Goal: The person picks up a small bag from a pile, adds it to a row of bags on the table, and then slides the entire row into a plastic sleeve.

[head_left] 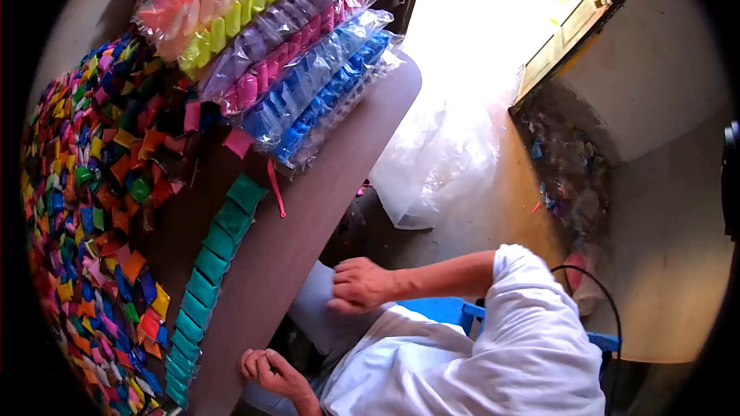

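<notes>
Resting right hand (pixel 362 285): loose fist on the lap (pixel 312 304), nothing held.
Left hand (pixel 270 374): fingers curled in, empty, beside tabletop (pixel 308 208) edge.
Green strip (pixel 216 262): lying on tabletop, at 11 o'clock from left hand.

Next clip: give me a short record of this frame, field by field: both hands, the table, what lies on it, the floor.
left hand: fingers curled, beside the table edge; cannot tell whether it holds anything
right hand: loose fist resting on the thigh, nothing seen in it
table: brown top
green strip: row of folded green pieces on the table, nearest the left hand
loose heap: folded pieces in mixed colours
bags: clear, packed with rows sorted by colour
floor: clear plastic sack
</notes>
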{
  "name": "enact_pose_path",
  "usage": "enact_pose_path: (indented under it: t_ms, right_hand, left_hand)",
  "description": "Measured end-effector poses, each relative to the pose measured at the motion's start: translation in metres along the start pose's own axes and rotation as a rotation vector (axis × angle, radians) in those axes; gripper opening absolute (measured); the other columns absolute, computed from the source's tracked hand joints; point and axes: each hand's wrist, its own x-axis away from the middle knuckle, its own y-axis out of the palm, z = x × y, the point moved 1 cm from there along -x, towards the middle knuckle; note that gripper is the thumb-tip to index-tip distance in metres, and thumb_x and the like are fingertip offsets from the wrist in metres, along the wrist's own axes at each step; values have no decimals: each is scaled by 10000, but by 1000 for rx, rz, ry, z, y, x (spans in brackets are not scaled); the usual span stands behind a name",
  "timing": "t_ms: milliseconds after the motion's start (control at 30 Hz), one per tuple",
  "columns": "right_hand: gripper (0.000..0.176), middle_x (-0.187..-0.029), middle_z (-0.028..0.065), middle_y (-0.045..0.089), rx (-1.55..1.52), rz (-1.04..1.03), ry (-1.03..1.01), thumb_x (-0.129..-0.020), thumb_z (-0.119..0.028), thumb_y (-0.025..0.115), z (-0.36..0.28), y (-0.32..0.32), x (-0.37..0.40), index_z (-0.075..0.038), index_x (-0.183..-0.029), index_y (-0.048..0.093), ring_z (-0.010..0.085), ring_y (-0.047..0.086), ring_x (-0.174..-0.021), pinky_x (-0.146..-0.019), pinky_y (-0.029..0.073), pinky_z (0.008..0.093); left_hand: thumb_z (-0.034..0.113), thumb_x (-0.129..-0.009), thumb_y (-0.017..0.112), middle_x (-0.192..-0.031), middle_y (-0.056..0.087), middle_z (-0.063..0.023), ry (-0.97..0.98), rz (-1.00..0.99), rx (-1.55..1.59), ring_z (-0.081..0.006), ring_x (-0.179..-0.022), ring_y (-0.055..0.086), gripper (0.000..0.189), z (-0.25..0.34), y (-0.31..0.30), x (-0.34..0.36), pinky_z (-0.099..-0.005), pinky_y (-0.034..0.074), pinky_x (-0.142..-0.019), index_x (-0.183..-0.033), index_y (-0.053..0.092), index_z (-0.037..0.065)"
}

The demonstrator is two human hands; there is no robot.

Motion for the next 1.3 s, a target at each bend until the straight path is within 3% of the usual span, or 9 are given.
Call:
enact_pose_path:
  t_ms: [100, 367, 433, 500, 600, 767, 867, 1133, 1300]
  right_hand:
    - [202, -637, 78, 507, 157, -182, 128, -788, -218, 633, 49, -28, 73, -106, -660, 525, 261, 524, -617, -558, 447, 389]
    - [89, -744, 114, 561, 819, 286, 668, -764, -115, 616, 161, -130, 184, -69, -760, 540, 297, 569, -750, -624, 477, 405]
    - [107, -783, 149, 597, 812, 378, 729, -781, -126, 590, 176, -140, 184, -39, -831, 552, 342, 589, -762, -652, 483, 433]
    - [226, -836, 210, 616, 731, 306, 1130, -778, -164, 608, 192, -145, 185, -9, -937, 566, 382, 603, -753, -697, 479, 469]
    - [268, -807, 242, 614, 636, 267, 1264, -797, -209, 589, 213, -158, 183, 10, -950, 575, 404, 607, -734, -688, 476, 488]
    - [254, -812, 222, 622, 692, 322, 1207, -827, -228, 565, 214, -160, 186, 7, -922, 576, 398, 613, -772, -719, 486, 476]
    - [250, -825, 219, 627, 708, 579, 1012, -823, -207, 605, 199, -144, 192, 1, -962, 596, 386, 619, -789, -726, 492, 455]
    - [167, -700, 112, 560, 546, 920, 1107, -767, -145, 693, 177, -171, 203, -37, -830, 582, 251, 558, -624, -601, 462, 339]
    - [244, -688, 40, 497, 621, 1280, 716, -755, 15, 647, 133, -200, 165, -51, -975, 564, 151, 493, -596, -585, 449, 284]
  left_hand:
    - [117, -902, 511, -797, 534, -152, 30, -74, 15, -325, -901, 503, 274, 7, 9, -2, -490, 370, -879, -697, 507, -64]
    - [141, -946, 487, -844, 533, -174, 85, -126, 53, -320, -927, 499, 291, 26, 38, -29, -446, 388, -864, -760, 514, -82]
    - [142, -945, 489, -832, 538, -168, 72, -153, 40, -316, -896, 502, 297, 27, 44, -36, -442, 396, -837, -759, 522, -87]
    - [143, -945, 490, -819, 543, -163, 52, -179, 16, -312, -865, 505, 302, 30, 47, -41, -437, 404, -809, -758, 530, -91]
    - [109, -927, 506, -737, 550, -157, 29, -103, 2, -295, -797, 526, 312, 36, 51, -49, -420, 456, -773, -680, 529, -80]
    - [141, -929, 511, -728, 549, -154, -31, -65, -2, -256, -757, 518, 342, 32, 57, -44, -400, 463, -705, -655, 529, -63]
    - [138, -947, 487, -763, 514, -156, 32, -49, -15, -297, -791, 491, 346, 31, 60, -41, -421, 407, -706, -697, 529, -99]
    - [136, -933, 496, -749, 518, -149, 24, -29, -79, -285, -780, 496, 328, 32, 64, -43, -406, 431, -717, -687, 522, -79]
    - [156, -920, 517, -742, 548, -145, 14, -18, -86, -265, -785, 517, 338, 33, 67, -45, -400, 464, -728, -671, 545, -70]
